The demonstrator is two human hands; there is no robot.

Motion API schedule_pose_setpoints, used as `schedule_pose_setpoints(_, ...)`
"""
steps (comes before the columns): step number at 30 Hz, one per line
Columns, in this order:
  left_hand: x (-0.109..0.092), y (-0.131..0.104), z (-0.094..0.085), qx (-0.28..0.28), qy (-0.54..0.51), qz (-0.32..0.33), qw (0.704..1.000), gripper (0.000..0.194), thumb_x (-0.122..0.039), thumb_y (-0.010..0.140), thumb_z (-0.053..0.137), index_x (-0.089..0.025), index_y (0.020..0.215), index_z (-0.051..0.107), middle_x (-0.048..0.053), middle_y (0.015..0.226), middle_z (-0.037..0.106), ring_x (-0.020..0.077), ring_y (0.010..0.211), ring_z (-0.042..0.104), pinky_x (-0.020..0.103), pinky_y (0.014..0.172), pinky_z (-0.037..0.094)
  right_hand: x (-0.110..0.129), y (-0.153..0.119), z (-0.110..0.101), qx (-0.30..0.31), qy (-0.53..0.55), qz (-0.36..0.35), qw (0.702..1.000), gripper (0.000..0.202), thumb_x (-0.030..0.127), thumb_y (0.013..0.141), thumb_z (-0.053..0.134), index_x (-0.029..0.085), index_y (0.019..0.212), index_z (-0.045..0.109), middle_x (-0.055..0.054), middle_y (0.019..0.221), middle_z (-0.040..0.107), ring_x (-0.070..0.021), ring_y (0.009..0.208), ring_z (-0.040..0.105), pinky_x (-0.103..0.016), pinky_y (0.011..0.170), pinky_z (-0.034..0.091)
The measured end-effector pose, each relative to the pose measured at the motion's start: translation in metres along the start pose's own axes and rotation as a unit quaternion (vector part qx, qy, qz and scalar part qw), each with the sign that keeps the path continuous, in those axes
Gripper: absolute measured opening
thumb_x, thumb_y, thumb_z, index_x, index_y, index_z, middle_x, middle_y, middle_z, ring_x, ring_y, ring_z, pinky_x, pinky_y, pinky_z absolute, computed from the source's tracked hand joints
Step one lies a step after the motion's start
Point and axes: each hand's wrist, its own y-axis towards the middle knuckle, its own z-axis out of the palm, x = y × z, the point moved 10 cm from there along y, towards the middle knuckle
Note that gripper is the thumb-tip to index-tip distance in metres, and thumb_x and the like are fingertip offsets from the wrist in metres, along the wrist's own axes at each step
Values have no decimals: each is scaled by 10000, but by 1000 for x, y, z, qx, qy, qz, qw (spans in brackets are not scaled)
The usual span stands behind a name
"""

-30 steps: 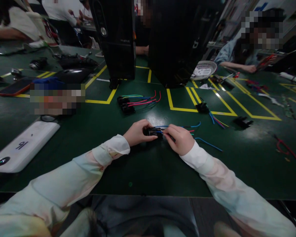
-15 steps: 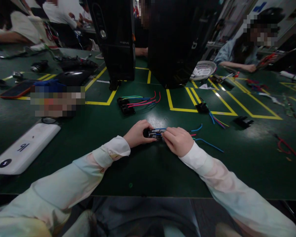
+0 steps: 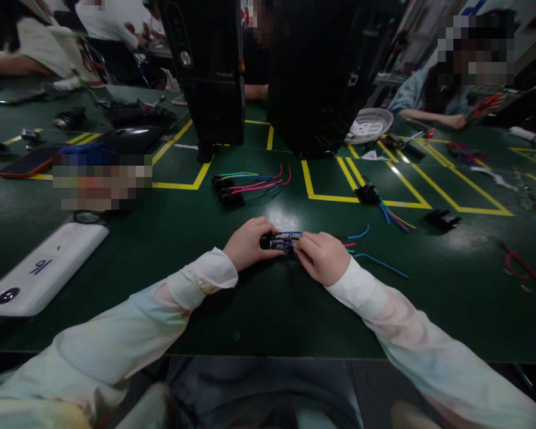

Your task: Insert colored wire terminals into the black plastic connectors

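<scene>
Just above the green tabletop, my left hand (image 3: pixel 251 244) grips the left end of a small black part (image 3: pixel 275 242) with wires on it, thumb on the near side and fingers on the far side. My right hand (image 3: pixel 324 257) is closed at the part's right end, its fingertips pinching among the wires. Blue wires (image 3: pixel 360 233), a red one and a green one stick out to the right past this hand. What exactly the right fingertips hold is hidden. Beyond my hands lies a similar black part (image 3: pixel 227 192) with red, blue and green wires.
Another wired black part (image 3: pixel 366 193) and a bare black piece (image 3: pixel 443 220) lie to the right. Two tall black cases (image 3: pixel 214 77) stand at the back, near a white basket (image 3: pixel 370 125). A white device (image 3: pixel 44 268) lies left. A co-worker (image 3: pixel 455 89) sits at the far right.
Almost nothing differs. Both hands keep their grip on the wired part, and the free wire ends at the right have shifted very slightly to the right.
</scene>
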Motion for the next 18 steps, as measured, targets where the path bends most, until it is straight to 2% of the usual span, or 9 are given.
schedule_pose_setpoints(5,3,0,1,7,5,-9,1000,364,-423,654,700,-178,910,615,21,826,533,193,806,508,304,716,415,-4,-1,-4,-19,-1,19,1000,203,212,888,408,161,727,522,-25,698,568,-128,652,492,-269,611,264)
schedule_pose_setpoints(8,3,0,2,9,2,-14,1000,366,-432,653,696,-184,909,614,21,834,537,191,800,505,309,720,415,-1,-2,-2,-8,15,5,1000,201,204,884,408,162,718,515,-22,698,573,-124,649,496,-265,600,263)
schedule_pose_setpoints(18,4,1,2,8,-9,-17,1000,369,-445,651,690,-187,903,615,23,839,544,192,796,504,310,714,411,-4,-1,-1,-1,7,21,1000,200,209,883,405,160,724,517,-29,704,571,-132,661,491,-272,621,258)
